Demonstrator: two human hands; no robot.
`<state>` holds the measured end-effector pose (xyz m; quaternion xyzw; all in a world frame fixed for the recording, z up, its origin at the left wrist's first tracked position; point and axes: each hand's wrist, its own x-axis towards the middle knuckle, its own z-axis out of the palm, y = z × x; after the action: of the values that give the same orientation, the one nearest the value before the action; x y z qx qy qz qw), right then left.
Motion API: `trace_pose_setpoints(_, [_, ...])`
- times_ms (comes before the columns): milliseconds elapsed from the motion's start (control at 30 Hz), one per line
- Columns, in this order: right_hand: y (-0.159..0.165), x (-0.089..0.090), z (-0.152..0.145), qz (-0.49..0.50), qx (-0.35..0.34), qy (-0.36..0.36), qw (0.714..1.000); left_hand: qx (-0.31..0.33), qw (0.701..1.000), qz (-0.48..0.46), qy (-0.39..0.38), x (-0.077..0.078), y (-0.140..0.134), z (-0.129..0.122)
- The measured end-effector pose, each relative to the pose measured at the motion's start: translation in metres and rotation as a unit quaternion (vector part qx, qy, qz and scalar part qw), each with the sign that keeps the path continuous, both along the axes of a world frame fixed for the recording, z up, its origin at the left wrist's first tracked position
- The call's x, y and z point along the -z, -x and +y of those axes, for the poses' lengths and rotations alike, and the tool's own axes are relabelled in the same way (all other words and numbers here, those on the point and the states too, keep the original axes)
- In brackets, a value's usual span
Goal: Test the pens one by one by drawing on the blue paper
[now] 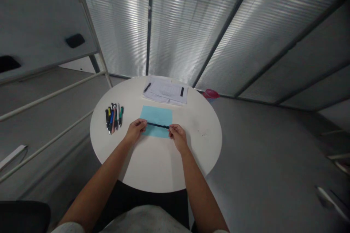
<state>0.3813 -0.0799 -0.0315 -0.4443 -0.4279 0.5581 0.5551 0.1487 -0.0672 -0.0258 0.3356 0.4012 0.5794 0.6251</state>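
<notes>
A slim dark pen [158,125] is held level between my two hands, over a light blue sheet of paper [157,112]. My left hand [136,130] pinches its left end. The other end, where a clip seems to show, sits between the fingertips of my right hand [177,135]. Both tips of the pen are partly covered by my fingers. The blue sheet lies flat on the round white table [158,169]. To the left is a loose bunch of pens [113,117] in several colours.
White printed papers [165,91] lie at the table's far side, with a black pen [147,87] on them. A red basket [211,94] stands on the floor behind the table. A white-framed board [46,18] rises at the left, and a ribbed glass partition [175,25] runs behind.
</notes>
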Motion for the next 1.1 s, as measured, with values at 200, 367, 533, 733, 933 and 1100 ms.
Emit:
trace_pose_setpoints(200, [0.001,-0.001,0.001,-0.026,0.013,-0.001,1.000,0.008,1.000,-0.003,-0.017,0.002,0.000,-0.001])
trace_pose_setpoints(367, [0.001,-0.001,0.001,-0.044,0.016,-0.006,0.999,0.014,1.000,0.001,-0.015,0.001,0.001,-0.001])
trace_pose_setpoints(533, [0.001,-0.001,0.001,-0.034,0.005,-0.001,0.999,0.001,1.000,0.007,-0.005,-0.003,-0.001,-0.002])
trace_pose_setpoints(733, [0.000,0.002,0.001,-0.021,0.002,-0.001,1.000,-0.003,1.000,0.012,0.007,-0.002,-0.001,-0.002])
trace_pose_setpoints(933, [0.000,-0.001,-0.001,-0.012,-0.008,0.000,1.000,-0.010,1.000,0.019,-0.002,0.004,0.000,0.002])
trace_pose_setpoints(1100, [-0.001,-0.002,-0.002,-0.017,-0.013,-0.005,1.000,-0.001,1.000,0.025,-0.010,0.007,0.001,0.003])
